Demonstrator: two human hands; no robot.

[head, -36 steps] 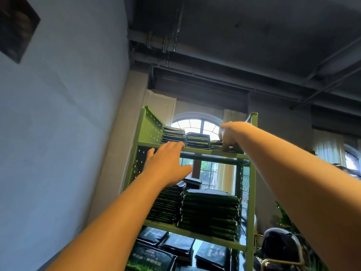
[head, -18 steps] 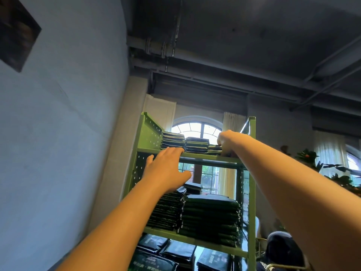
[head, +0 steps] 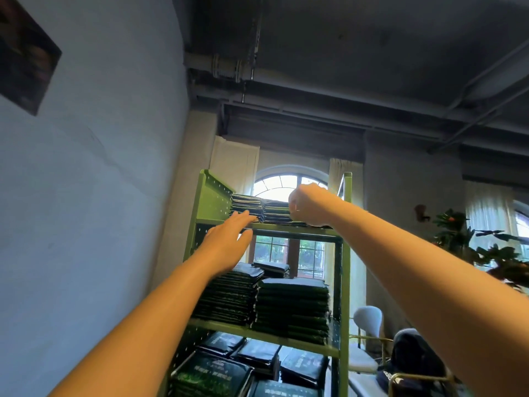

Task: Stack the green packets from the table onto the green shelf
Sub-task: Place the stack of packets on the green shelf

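Note:
The green shelf (head: 212, 196) stands ahead against the wall. Its top level carries two stacks of dark green packets (head: 246, 204), (head: 276, 212) and a low pile (head: 313, 224) at the right. My left hand (head: 226, 242) reaches up with straight fingers, the tips touching the front of the left stack. My right hand (head: 310, 204) is curled against the right end of the middle stack, just above the low pile; I see nothing held in it. Taller packet stacks (head: 292, 308) fill the middle level, and more packets (head: 211, 373) lie on the bottom level.
A blue-grey wall (head: 100, 210) runs close along the left. Behind the shelf is an arched window (head: 286, 184). To the right stand a white chair (head: 367, 319), a dark bag (head: 412, 356) on a gold-framed seat, and a leafy plant (head: 486, 247).
My right hand has lifted off the low pile and shifted left to the middle stack. My left hand has slid up from the shelf edge onto the left stack's front.

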